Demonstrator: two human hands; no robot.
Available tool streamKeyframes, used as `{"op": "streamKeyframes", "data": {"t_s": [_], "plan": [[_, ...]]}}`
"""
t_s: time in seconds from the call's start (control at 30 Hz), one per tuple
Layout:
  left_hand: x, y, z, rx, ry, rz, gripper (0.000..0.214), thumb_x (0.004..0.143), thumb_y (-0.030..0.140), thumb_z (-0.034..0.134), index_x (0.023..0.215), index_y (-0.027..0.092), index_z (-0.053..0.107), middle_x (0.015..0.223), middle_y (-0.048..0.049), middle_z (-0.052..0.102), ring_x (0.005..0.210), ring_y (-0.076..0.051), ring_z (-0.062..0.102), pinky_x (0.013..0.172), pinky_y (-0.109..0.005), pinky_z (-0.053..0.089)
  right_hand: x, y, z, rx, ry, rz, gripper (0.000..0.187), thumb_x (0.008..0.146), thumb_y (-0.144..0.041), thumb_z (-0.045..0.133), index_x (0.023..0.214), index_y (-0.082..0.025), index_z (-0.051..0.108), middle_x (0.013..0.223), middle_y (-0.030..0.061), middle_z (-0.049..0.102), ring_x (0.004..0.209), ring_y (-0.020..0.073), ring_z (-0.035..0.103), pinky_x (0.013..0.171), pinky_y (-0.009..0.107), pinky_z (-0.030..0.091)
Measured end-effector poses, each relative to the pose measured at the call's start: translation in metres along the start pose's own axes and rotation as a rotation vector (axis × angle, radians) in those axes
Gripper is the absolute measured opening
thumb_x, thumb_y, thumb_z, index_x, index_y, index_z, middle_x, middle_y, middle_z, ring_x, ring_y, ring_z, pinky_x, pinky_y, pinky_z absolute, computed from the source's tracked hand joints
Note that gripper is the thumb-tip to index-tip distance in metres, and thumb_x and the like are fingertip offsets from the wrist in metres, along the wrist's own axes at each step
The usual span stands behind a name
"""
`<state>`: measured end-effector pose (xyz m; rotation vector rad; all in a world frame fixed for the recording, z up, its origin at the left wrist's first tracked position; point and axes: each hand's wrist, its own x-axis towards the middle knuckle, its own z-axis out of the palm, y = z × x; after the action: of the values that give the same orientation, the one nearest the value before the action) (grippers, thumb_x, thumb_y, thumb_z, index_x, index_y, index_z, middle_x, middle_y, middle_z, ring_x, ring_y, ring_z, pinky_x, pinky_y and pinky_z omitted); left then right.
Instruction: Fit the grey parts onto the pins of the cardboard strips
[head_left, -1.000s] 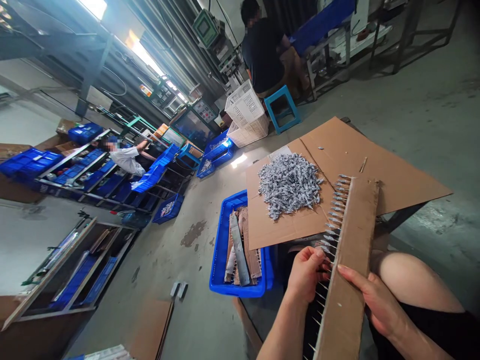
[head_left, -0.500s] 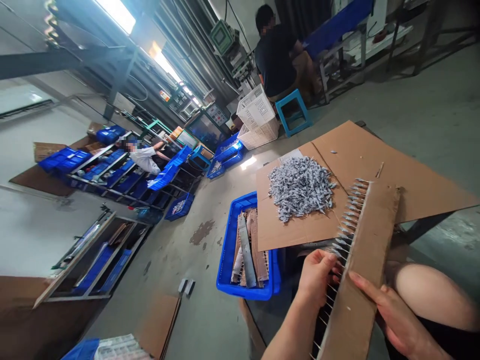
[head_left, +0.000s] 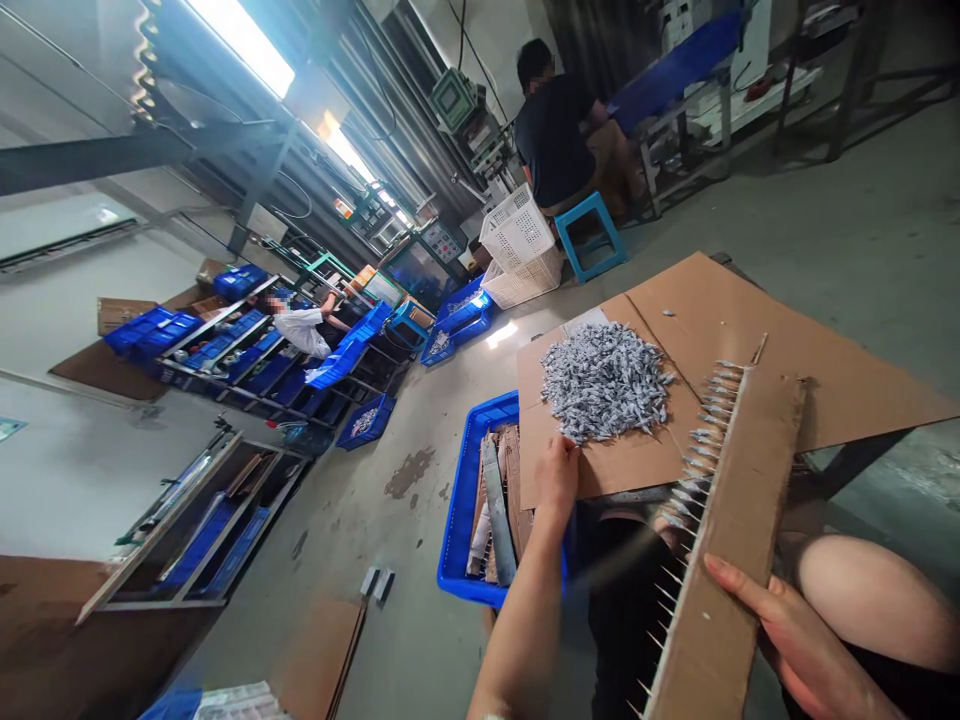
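My right hand (head_left: 787, 620) grips a long cardboard strip (head_left: 739, 540), thumb on its upper face. Thin pointed sticks line the strip's left edge. Small grey fish-shaped pieces (head_left: 709, 435) sit on the sticks along the far half, while the nearer sticks (head_left: 664, 625) are bare. At the near edge of a heap of the same grey pieces (head_left: 607, 380) is my left hand (head_left: 556, 475), its fingers drawn together. What those fingers pinch, if anything, is hidden. The heap lies on a cardboard-covered table (head_left: 795, 350).
A blue crate (head_left: 457, 540) with several stick-lined cardboard strips stands left of the table. One loose grey piece (head_left: 668, 313) lies beyond the heap. Farther back are white baskets (head_left: 517, 235), a blue stool (head_left: 592, 240), a seated person (head_left: 555, 140) and another person (head_left: 304, 328) by racks.
My left hand has left the strip's sticks and moved up and left to the heap's near edge. The right hand still holds the strip. The view has shifted slightly.
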<state>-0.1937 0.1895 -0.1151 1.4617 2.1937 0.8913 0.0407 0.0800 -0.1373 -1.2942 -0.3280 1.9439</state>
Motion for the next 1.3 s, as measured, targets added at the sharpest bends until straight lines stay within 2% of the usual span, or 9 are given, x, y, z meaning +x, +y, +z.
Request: {"op": "streamKeyframes", "data": {"t_s": [0.1,0.2,0.27,0.33,0.47,0.57,0.77,0.93,1.3], "plan": [[-0.008,0.007,-0.001,-0.005,-0.027,0.016,0.013,0.077,0.009,0.06,0.075,0.022,0.061,0.078,-0.0042,0.063,0.081,-0.021,0.057,0.08,-0.031,0.038,0.0,0.005,-0.003,0.052,-0.025,0.042,0.022,0.066,-0.035,0.08,0.085,-0.026,0.077,0.073,0.0002,0.079,0.079,0.0279,0.071,0.062,0.028,0.057],[-0.04,0.018,0.0,-0.21,-0.106,-0.044,0.005,0.08,0.018,0.06,0.083,0.02,0.063,0.073,-0.0024,0.061,0.072,-0.018,0.055,0.073,-0.029,0.042,0.0,0.012,-0.006,0.083,-0.079,0.099,0.014,0.07,-0.036,0.079,0.079,-0.026,0.078,0.066,0.0008,0.077,0.066,0.0241,0.069,0.057,0.027,0.056],[-0.069,0.025,0.003,-0.499,-0.222,-0.165,0.015,0.08,0.032,0.064,0.085,0.018,0.064,0.067,-0.0004,0.058,0.062,-0.014,0.054,0.066,-0.027,0.044,-0.002,0.014,-0.007,0.101,-0.119,0.117,0.015,0.072,-0.038,0.077,0.075,-0.023,0.078,0.065,0.0019,0.077,0.063,0.0229,0.068,0.057,0.026,0.056],[-0.097,0.029,0.008,-0.773,-0.336,-0.312,0.031,0.072,0.043,0.072,0.082,0.016,0.062,0.063,0.0011,0.057,0.056,-0.012,0.052,0.061,-0.025,0.045,-0.004,0.015,-0.006,0.114,-0.118,0.106,0.016,0.073,-0.037,0.077,0.074,-0.022,0.077,0.065,0.0015,0.077,0.062,0.0216,0.068,0.056,0.025,0.055],[-0.13,0.026,0.023,-1.066,-0.43,-0.547,0.045,0.059,0.044,0.083,0.074,0.015,0.053,0.066,0.0005,0.059,0.053,-0.008,0.052,0.052,-0.02,0.043,-0.006,0.015,-0.005,0.114,-0.107,0.078,0.017,0.074,-0.037,0.077,0.077,-0.02,0.077,0.067,0.0007,0.077,0.062,0.0193,0.067,0.056,0.023,0.053],[-0.133,0.02,0.031,-1.11,-0.454,-0.603,0.046,0.06,0.043,0.084,0.073,0.014,0.05,0.069,-0.0018,0.063,0.051,-0.007,0.053,0.049,-0.017,0.041,-0.007,0.014,-0.004,0.107,-0.113,0.06,0.018,0.072,-0.036,0.078,0.078,-0.019,0.078,0.069,0.0018,0.078,0.064,0.02,0.068,0.058,0.024,0.054],[-0.132,0.019,0.031,-1.1,-0.493,-0.587,0.044,0.064,0.042,0.082,0.073,0.014,0.05,0.069,-0.0039,0.065,0.051,-0.007,0.054,0.048,-0.016,0.04,-0.007,0.01,0.0,0.082,-0.121,0.043,0.024,0.07,-0.038,0.078,0.078,-0.015,0.077,0.068,0.0058,0.078,0.066,0.0225,0.069,0.06,0.026,0.054],[-0.133,0.022,0.032,-1.102,-0.478,-0.596,0.046,0.061,0.043,0.084,0.072,0.014,0.05,0.068,-0.0032,0.065,0.05,-0.007,0.053,0.047,-0.016,0.04,-0.01,0.007,0.002,0.045,-0.096,0.022,0.023,0.068,-0.039,0.077,0.075,-0.016,0.077,0.067,0.0053,0.078,0.065,0.0242,0.07,0.059,0.027,0.054],[-0.134,0.02,0.03,-1.093,-0.515,-0.618,0.046,0.061,0.043,0.083,0.071,0.015,0.049,0.064,-0.0037,0.065,0.048,-0.007,0.053,0.046,-0.016,0.039,-0.009,0.011,0.0,0.043,-0.135,0.023,0.021,0.073,-0.039,0.073,0.075,-0.019,0.078,0.07,0.0063,0.079,0.066,0.0252,0.071,0.06,0.028,0.054]]}}
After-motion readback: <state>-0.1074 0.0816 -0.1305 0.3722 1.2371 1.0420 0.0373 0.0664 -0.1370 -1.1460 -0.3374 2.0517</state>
